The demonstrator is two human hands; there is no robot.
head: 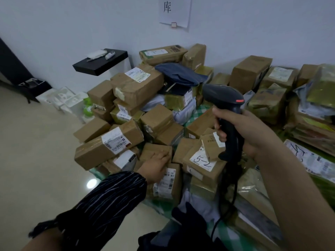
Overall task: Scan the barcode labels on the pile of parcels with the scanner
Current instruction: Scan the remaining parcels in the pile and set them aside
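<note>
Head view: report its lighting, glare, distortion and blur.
Head view: dim, even indoor light with soft shadows; one round glare spot on the glossy floor; wide-angle bending stretches both forearms; the scanner gripped by the right hand is fairly sharp; the left hand touching a parcel is slightly smeared; small label print is unreadable.
</note>
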